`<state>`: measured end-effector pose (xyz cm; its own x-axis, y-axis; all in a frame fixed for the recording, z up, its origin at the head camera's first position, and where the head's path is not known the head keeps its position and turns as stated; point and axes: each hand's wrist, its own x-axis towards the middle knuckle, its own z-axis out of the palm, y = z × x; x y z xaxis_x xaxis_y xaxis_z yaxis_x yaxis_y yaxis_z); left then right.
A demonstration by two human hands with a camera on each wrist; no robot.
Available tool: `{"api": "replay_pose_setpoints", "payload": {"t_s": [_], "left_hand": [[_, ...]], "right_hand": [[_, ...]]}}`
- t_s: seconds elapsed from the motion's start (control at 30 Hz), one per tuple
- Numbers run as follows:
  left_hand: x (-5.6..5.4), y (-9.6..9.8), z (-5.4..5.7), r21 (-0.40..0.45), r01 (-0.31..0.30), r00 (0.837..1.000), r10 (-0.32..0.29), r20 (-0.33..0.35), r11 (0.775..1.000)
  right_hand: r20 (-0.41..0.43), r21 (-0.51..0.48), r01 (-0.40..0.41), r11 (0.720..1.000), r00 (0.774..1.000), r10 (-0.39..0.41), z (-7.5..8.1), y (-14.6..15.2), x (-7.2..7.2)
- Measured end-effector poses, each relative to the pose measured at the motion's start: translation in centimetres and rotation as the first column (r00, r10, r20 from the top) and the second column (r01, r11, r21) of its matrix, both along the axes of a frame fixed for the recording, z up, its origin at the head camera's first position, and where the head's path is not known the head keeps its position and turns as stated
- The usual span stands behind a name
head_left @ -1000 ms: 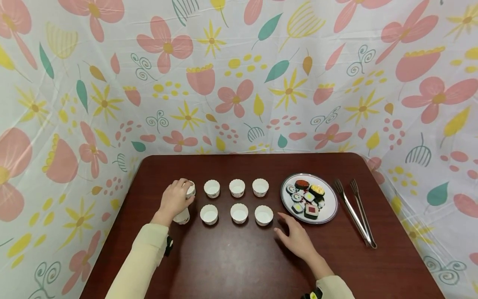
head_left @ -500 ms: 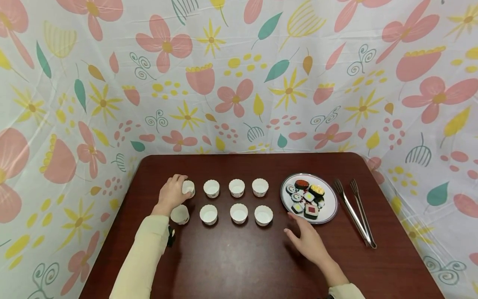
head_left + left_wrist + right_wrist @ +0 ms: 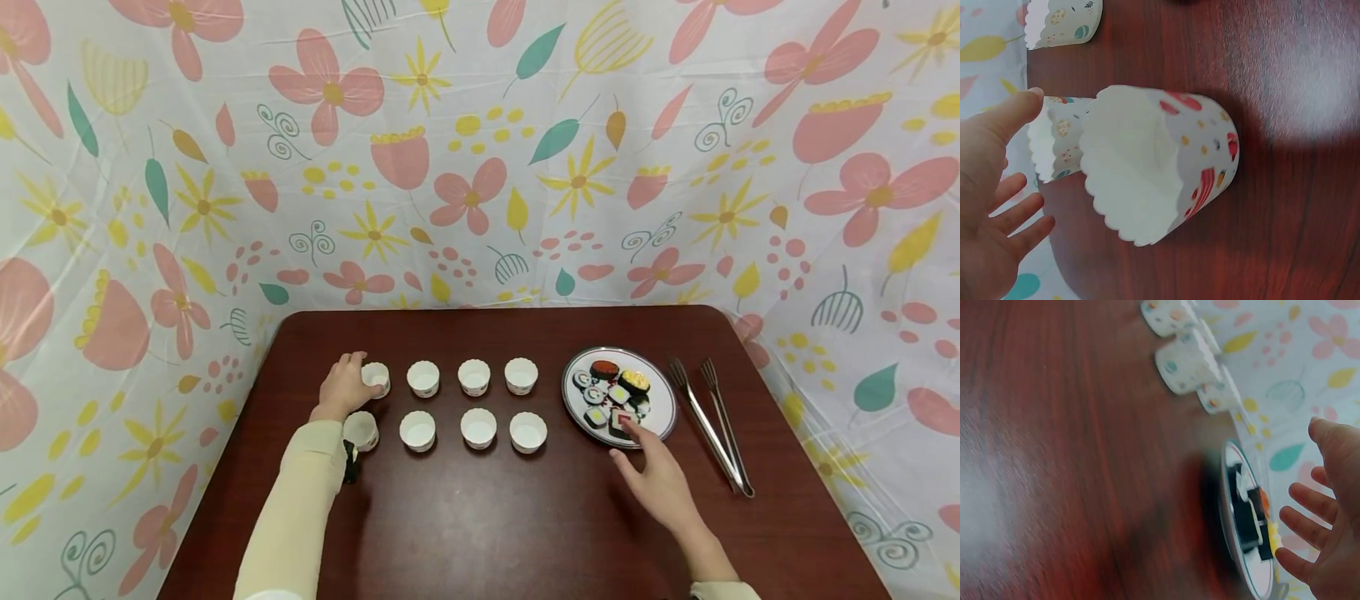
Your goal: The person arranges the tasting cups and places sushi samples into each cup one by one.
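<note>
Several white paper baking cups with scalloped rims and printed sides stand in two rows. My left hand [image 3: 345, 390] is beside the far-left cup [image 3: 377, 379], its fingers spread in the left wrist view and gripping nothing. Nearest the left wrist camera is the near-left cup [image 3: 1154, 162]. My right hand [image 3: 660, 479] hovers at the front edge of a round plate [image 3: 663, 412], fingers apart and holding nothing. On that plate lie several sushi pieces, one a roe-topped roll [image 3: 604, 369]; a fingertip overlaps the red-centred square piece [image 3: 621, 421], and contact is not clear.
Metal tongs [image 3: 708, 425] lie spread to the right of the plate. The dark wood table [image 3: 465, 533] ends at a flower-print cloth [image 3: 472, 200] that hangs behind and along both sides.
My left hand has come off the far-left cup and drawn slightly left. My right hand has moved right, from beside the near-row cups to the plate's front edge.
</note>
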<state>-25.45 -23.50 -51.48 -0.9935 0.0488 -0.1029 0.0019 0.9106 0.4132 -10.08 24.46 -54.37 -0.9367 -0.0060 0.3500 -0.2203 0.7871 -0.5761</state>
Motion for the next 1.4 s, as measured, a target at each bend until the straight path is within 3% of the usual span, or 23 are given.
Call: {"api": "replay_pose_setpoints", "payload": {"t_s": [0.27,0.43,0.7,0.87,1.23,1.4], "left_hand": [[-0.4,0.1,-1.7,0.025,-0.068,0.998,0.068,0.0,0.997],[-0.2,0.5,-1.8,0.05,-0.084,0.996,0.084,0.01,0.995],[0.2,0.9,-1.8,0.077,-0.123,0.992,0.123,0.006,0.989],[0.2,0.9,-2.2,0.087,-0.148,0.989,0.148,0.004,0.985],[0.1,1.2,-3.2,0.101,-0.185,0.982,0.187,-0.011,0.978],[0.0,1.3,-3.3,0.105,-0.182,0.982,0.187,-0.033,0.978]], "right_hand": [[0.033,-0.026,0.122,0.992,0.992,-0.121,0.2,2.7,0.2],[0.024,-0.033,0.185,0.982,0.983,-0.184,0.0,4.1,0.3],[-0.043,-0.07,0.21,0.975,0.976,-0.213,0.4,4.7,0.7],[-0.022,-0.082,0.255,0.963,0.966,-0.258,0.4,5.2,0.9],[-0.035,-0.14,0.363,0.921,0.928,-0.371,0.8,6.6,1.0],[-0.041,-0.121,0.406,0.906,0.91,-0.414,0.6,7.4,0.8]]}}
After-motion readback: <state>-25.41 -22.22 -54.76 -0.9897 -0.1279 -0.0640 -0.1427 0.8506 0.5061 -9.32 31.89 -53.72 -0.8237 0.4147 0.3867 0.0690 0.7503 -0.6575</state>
